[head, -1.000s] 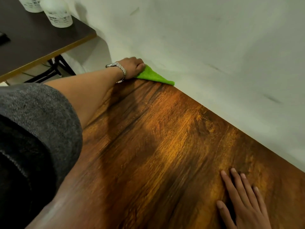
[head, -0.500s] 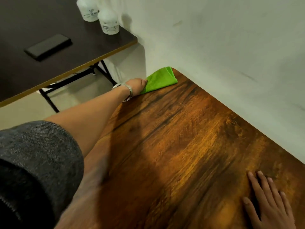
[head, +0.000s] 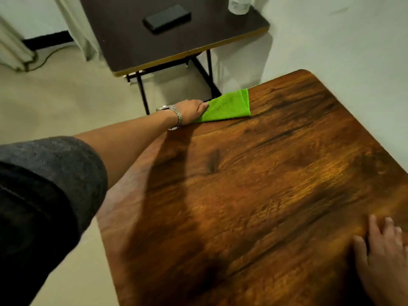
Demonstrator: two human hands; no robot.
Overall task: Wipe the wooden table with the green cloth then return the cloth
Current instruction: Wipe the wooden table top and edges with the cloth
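The folded green cloth lies flat on the wooden table at its far left edge. My left hand, with a metal watch at the wrist, grips the cloth's near end and presses it to the wood, arm stretched out over the left edge. My right hand rests flat on the table at the lower right, fingers spread, holding nothing.
A dark side table on black legs stands beyond the wooden table, carrying a black flat object and a white bottle. A white wall runs along the right side. Beige floor lies to the left.
My left hand has drawn the cloth away from the wall corner, leftward along the far edge. The view has swung left, showing more floor and side table. The right hand stays flat.
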